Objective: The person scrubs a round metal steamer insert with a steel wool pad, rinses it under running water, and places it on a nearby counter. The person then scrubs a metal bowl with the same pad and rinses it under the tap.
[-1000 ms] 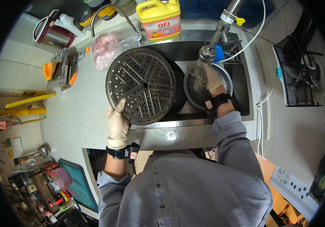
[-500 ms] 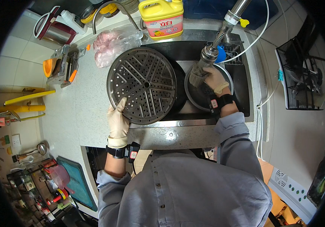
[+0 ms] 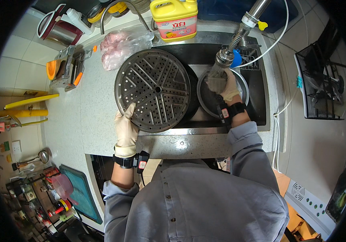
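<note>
You're standing at a kitchen sink, both hands gloved. Your left hand is gripping the near-left rim of a round perforated metal steamer tray, fingers curled over its edge, thumb side up against the metal. The tray is sitting half on the speckled countertop and half over the sink's left part, tilted slightly, directly ahead of your left hand.

Your right hand is well apart from the left, inside the sink, closed around a grey scrubbing cloth and pressing it down into a round metal pan lying flat in the basin. The pull-down faucet head is hanging just above and beyond that hand, spraying onto it. A blue item is just past the faucet head; can't tell what it is.

Beyond the tray, a clear plastic bag of pink meat is lying on the counter, and a yellow detergent jug is standing behind the sink. Left of your left hand, further out, a metal grater with orange parts. Right of your right hand, past the sink, a black wire rack.
</note>
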`<state>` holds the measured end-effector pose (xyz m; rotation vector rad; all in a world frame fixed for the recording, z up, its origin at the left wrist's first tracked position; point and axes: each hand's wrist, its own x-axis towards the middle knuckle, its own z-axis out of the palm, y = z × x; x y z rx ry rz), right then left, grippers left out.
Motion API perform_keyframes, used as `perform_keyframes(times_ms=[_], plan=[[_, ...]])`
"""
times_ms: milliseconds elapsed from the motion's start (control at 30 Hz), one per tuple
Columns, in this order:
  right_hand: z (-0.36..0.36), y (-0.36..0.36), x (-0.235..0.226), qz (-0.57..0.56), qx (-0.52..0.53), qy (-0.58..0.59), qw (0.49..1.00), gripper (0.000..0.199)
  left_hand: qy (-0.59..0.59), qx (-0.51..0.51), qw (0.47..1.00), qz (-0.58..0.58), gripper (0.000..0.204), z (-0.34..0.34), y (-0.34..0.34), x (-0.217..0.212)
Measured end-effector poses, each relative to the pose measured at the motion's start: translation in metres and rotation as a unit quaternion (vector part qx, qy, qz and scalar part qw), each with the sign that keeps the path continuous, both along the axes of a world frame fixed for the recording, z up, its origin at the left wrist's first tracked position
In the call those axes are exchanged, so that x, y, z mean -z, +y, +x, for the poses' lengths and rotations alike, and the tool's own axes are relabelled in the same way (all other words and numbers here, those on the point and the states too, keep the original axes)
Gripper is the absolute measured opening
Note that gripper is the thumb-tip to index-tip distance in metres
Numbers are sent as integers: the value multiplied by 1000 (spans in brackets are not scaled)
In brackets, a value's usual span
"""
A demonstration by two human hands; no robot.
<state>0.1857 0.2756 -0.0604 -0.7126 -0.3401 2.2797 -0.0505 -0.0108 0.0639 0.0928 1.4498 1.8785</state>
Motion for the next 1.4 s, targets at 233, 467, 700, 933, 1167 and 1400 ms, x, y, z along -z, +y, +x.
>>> perform_keyframes(times_ms=[233,467,700,933,1167,1400], plan=[[-7,-1,0,15,-22,-60,998,32,4,-4,1000,7,14,1,-1,-2],[-6,4,-1,235,-3,-236,943,36,4,-7,1000,-11,14,2,-1,-4],[2,34,35,336,-108,-439,826,32,13,-1,1000,-9,20,0,-4,0],[18,45,79,395,-98,-206,890,36,14,2,1000,5,19,-1,-6,2],[8,43,67,264,-100,-160,946,29,-3,2,1000,12,14,-1,-6,1],[1,4,-23,-41,-16,0,999,42,8,6,1000,8,18,0,-7,0]])
